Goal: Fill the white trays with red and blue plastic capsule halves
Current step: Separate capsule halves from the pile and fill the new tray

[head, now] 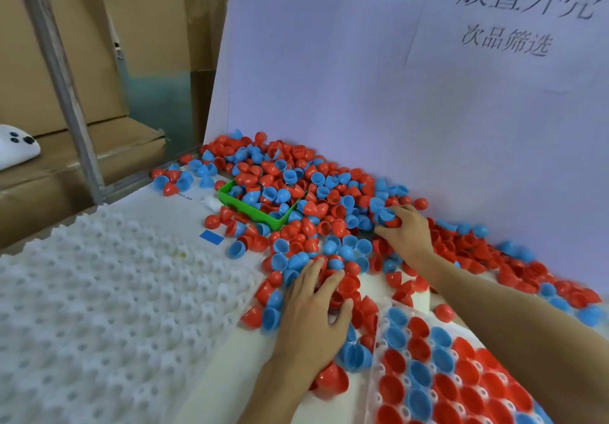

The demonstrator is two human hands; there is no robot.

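Before you, at left, an unfilled tray (99, 291) lies on the worktop (204, 212); at lower right a second tray (379, 367) holds halves in its pockets. Between and behind them the loose halves (329, 192) spread back to the upright board (329, 61) (a bin (253, 209) sits in the heap, halves in it). Your left hand (313, 311) rests on the heap's near edge; your right hand (405, 229) is farther back, among the halves. Boxes (99, 61) stand behind, left of the board.

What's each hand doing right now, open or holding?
Left hand: open, fingers spread flat on loose red and blue plastic capsule halves.
Right hand: fingers curled round a blue plastic capsule half.
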